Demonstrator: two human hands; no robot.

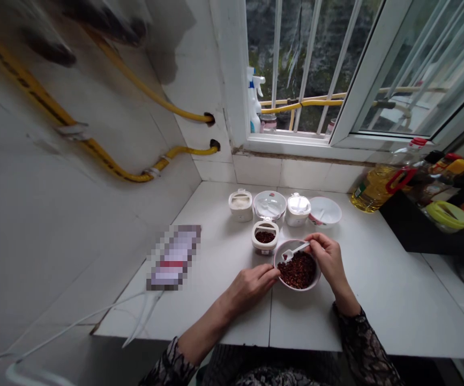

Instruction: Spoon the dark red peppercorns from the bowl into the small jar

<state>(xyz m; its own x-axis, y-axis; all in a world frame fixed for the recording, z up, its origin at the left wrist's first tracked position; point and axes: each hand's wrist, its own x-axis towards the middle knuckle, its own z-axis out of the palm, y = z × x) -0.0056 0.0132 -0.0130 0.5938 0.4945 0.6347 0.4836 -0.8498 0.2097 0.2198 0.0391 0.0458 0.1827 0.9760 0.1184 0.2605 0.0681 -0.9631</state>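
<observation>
A round white bowl (316, 280) with dark red-brown peppercorn-like bits (298, 271) stands on the white tiled counter. My left hand (256, 280) has its fingers closed on the bowl's left rim. Between the thumb and fingers of my right hand (328, 260) is the handle of a small white spoon (294, 252); its scoop is over the bowl and carries a few dark bits. Just behind the bowl, a small clear-sided seasoning jar (264, 247) with a white rim holds similar dark bits.
Farther back are a jar of white grains (240, 206), a white bowl (270, 202), another white-lidded jar (298, 210) and a bowl with a white spoon (325, 212). An oil bottle (371, 187) and a black bottle rack (396, 228) stand right. A blurred-out phone-like object (174, 257) with a white cable lies left.
</observation>
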